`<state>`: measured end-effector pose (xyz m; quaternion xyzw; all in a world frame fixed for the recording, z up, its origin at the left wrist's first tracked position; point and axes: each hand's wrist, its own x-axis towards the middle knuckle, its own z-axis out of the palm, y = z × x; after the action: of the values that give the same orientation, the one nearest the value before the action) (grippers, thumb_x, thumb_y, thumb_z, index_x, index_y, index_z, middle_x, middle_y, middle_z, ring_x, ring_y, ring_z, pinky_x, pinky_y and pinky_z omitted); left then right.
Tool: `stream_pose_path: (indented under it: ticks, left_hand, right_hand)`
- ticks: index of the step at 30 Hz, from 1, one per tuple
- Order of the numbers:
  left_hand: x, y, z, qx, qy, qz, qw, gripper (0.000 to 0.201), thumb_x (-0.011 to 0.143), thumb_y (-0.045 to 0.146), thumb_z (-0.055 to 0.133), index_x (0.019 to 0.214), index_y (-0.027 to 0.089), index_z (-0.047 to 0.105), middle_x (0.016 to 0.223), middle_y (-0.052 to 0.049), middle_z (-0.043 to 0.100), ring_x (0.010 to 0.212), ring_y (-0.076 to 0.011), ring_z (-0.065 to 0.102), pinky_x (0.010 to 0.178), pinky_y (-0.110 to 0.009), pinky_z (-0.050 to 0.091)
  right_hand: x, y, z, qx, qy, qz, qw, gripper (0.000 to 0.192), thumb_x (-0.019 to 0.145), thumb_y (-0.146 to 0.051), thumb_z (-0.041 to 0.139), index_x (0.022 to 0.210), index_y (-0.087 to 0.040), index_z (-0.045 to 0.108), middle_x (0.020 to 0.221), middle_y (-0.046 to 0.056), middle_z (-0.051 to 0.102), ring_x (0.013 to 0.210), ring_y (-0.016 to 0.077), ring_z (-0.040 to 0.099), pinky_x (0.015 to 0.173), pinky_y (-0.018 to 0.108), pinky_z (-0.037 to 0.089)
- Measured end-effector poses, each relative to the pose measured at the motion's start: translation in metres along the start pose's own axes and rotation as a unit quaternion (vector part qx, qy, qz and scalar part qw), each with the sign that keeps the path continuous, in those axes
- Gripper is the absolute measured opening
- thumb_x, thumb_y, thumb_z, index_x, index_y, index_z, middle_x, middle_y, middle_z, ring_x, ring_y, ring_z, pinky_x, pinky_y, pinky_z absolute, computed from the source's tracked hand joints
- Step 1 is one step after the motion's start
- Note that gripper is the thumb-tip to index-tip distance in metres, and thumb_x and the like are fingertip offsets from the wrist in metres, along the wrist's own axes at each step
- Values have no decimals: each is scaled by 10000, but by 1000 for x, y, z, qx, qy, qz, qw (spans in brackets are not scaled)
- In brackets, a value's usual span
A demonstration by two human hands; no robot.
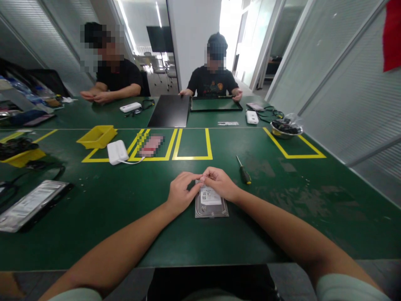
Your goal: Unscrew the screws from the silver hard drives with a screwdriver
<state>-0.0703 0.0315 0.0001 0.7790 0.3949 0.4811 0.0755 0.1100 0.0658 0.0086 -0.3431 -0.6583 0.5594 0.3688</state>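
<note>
- A metal hard drive [211,204], a flat grey rectangle with a white label, is lying flat on the green bench [125,209], close to the near edge and about midway along it
- The left hand [181,193] is resting on the drive's far left corner, fingers curled down onto it, pinching at its top edge
- The right hand [221,183] is covering the drive's far right corner, fingertips meeting those of the left hand; both are gripping the casing's far end, though whether something small is being pinched between them I cannot tell
- A screwdriver [243,170] with a black shaft and yellow handle is lying just right of the right hand
- A white rounded plastic box [117,151] with a thin cable is sitting farther in to the left, across a line of yellow tape, beside a yellow plastic tray [97,136]
- A shiny steel bowl [285,129] of dark parts is standing toward the far right edge
- A silver-wrapped flat pack [31,205] is lying near the left edge
- Two people in black shirts are sitting at the far side, hands on the bench
</note>
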Motion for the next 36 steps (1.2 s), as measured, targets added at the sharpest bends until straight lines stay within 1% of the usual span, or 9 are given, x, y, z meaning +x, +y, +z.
stream_pose_path:
  ticks: [6, 13, 16, 20, 22, 24, 27, 32, 36]
  left_hand:
    - [3, -1, -1, -8, 16, 29, 999, 73, 884, 234, 689, 930, 195, 729, 860, -32, 756, 760, -156, 676, 737, -296, 530]
    - [5, -6, -2, 1, 11, 30, 1000, 80, 888, 223, 663, 896, 198, 738, 843, -29, 761, 762, -165, 681, 748, -310, 528]
    - [6, -7, -2, 9, 16, 2, 1000, 92, 882, 214, 653, 925, 196, 733, 869, -30, 761, 765, -164, 675, 749, -304, 513]
    - [6, -8, -3, 7, 22, -60, 998, 80, 870, 198, 626, 874, 188, 705, 799, -15, 715, 723, -151, 627, 713, -283, 477]
    - [7, -9, -2, -3, 23, -96, 995, 73, 866, 200, 610, 822, 181, 665, 747, -2, 662, 689, -140, 589, 675, -267, 453]
    - [7, -11, -1, -20, 22, -131, 991, 99, 869, 212, 593, 778, 177, 614, 698, 13, 600, 649, -129, 548, 634, -253, 425]
    - [7, -15, 1, -54, 17, -175, 983, 147, 894, 249, 561, 764, 179, 559, 658, 32, 537, 598, -113, 500, 588, -236, 395]
    - [5, -23, 5, -116, 8, -221, 968, 137, 891, 280, 552, 800, 179, 572, 651, 36, 523, 578, -106, 484, 551, -219, 381]
    - [5, -27, 5, -148, 0, -239, 960, 114, 860, 271, 573, 799, 175, 587, 643, 32, 527, 574, -108, 481, 546, -221, 377]
  right_hand:
    - [0, -2, -3, 32, -18, 20, 999, 371, 784, -516, 691, 781, -181, 532, 683, -25, 568, 596, 97, 506, 536, 235, 394]
    - [0, -1, -5, 38, -9, 16, 999, 331, 812, -477, 678, 784, -163, 576, 706, -7, 605, 620, 100, 541, 582, 250, 431]
    - [0, -1, -4, 22, -6, 0, 1000, 291, 845, -446, 643, 849, -155, 627, 729, -1, 622, 638, 101, 553, 597, 250, 440]
    - [0, 2, -3, -26, -19, -28, 999, 289, 850, -403, 622, 980, -149, 667, 856, 41, 674, 730, 127, 599, 649, 270, 472]
    - [-2, 3, -3, -65, -16, -45, 997, 247, 846, -375, 624, 946, -153, 662, 860, 41, 667, 733, 129, 592, 652, 272, 467]
    - [-4, 4, -2, -112, -7, -64, 992, 172, 839, -330, 638, 863, -160, 643, 778, 12, 622, 674, 114, 546, 621, 257, 433]
    - [-7, 2, -3, -183, -8, -98, 978, 127, 839, -272, 650, 779, -169, 608, 700, -18, 554, 630, 102, 486, 604, 247, 381]
    - [-11, -5, -3, -273, -71, -168, 945, 168, 859, -274, 658, 748, -173, 582, 717, -14, 572, 685, 112, 506, 676, 256, 379]
    - [-13, -5, -1, -339, -88, -207, 914, 205, 920, -319, 578, 771, -178, 564, 731, 0, 567, 693, 127, 497, 678, 264, 378]
